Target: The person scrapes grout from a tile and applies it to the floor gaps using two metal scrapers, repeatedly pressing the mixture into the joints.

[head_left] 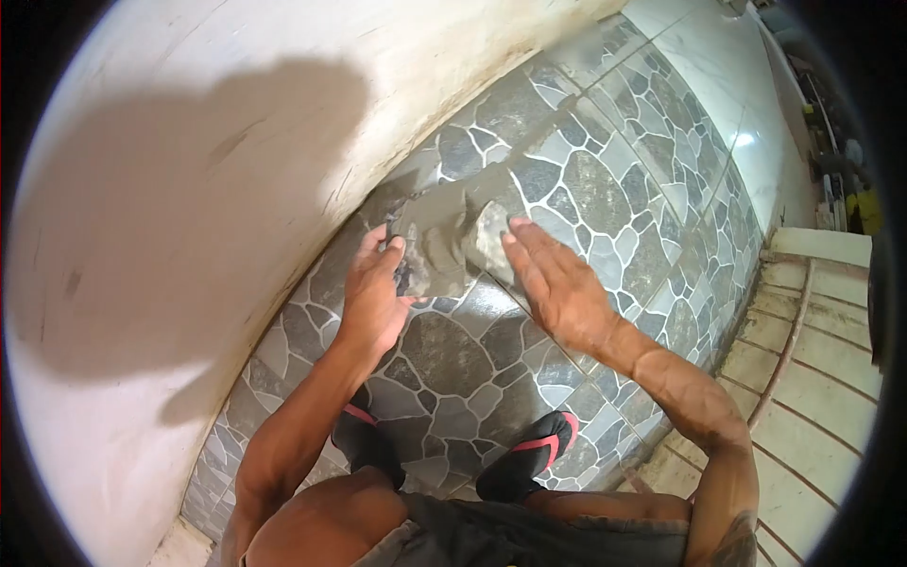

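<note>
My left hand (371,288) grips the left edge of a flat grey piece smeared with wet mortar (436,236), thumb on top and fingers beneath. It looks like a piece of tile, held over the patterned floor. Facing it, my right hand (557,279) has its fingers against a pale, rough, mortar-coated lump (489,236) at the piece's right end. What lies under the mortar of that lump I cannot tell. Behind the piece, a grey mortar smear (534,128) runs along a floor joint.
Stone-patterned floor tiles (605,198) spread around my feet in black socks and flip-flops (539,449). A stained white wall (189,189) rises on the left, carrying my shadow. To the right are pale tiled steps (803,406) with a thin hose (789,354) across them.
</note>
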Available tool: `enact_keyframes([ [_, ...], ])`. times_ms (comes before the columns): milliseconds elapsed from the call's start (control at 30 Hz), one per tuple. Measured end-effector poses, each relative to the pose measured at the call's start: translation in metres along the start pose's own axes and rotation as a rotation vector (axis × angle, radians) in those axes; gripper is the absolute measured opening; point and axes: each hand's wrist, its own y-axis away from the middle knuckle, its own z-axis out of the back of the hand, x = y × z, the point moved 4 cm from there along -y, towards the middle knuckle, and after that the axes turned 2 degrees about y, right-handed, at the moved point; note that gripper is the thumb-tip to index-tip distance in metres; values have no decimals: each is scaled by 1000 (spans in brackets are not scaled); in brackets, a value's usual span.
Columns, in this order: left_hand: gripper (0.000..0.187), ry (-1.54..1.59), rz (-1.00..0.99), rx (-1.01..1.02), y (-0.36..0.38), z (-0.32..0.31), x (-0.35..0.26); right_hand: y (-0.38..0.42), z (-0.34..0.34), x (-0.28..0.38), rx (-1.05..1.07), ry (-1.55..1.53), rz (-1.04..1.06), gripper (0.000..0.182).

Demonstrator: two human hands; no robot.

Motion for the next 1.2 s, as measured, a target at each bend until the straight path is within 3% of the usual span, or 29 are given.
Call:
enact_keyframes([
  [100, 28, -54, -76, 85, -1, -2, -11, 5, -6, -46, -2, 140, -56, 61],
  [167, 31, -165, -94, 22, 1, -3, -19, 3, -6, -95, 27, -194, -320, 51],
  [233, 33, -221, -110, 33, 0, 3, -22, -15, 14, -139, 302, -452, -914, 42],
  [300, 34, -209, -94, 9, -1, 10, -17, -5, -3, -204, 91, -876, -937, 35],
  [400, 34, -228, -72, -43, 5, 16, -17, -6, 1, -219, -199, -1370, -970, 28],
  [500, 33, -215, -42, -59, -2, 33, -10, -5, -4, -227, -176, -1497, -958, 26],
  [600, 33, -190, -33, -69, -13, 46, 0, -9, -10, -237, -61, -1448, -908, 28],
  [700, 27, -160, -36, -82, -20, 44, 4, -18, -10, -268, -56, -1026, -976, 27],
  [733, 25, -150, -38, -88, -21, 42, 5, -29, 6, -264, -68, -689, -942, 33],
  [833, 26, -186, 28, -83, -19, 39, 10, -56, 14, -299, 17, -160, -821, 44],
  [1033, 31, -280, 104, -41, -17, 45, 24, -102, -7, -336, 72, 170, -653, 42],
  [1200, 28, -302, 202, -63, -12, 40, 19, -121, -23, -343, 93, 179, -548, 38],
])
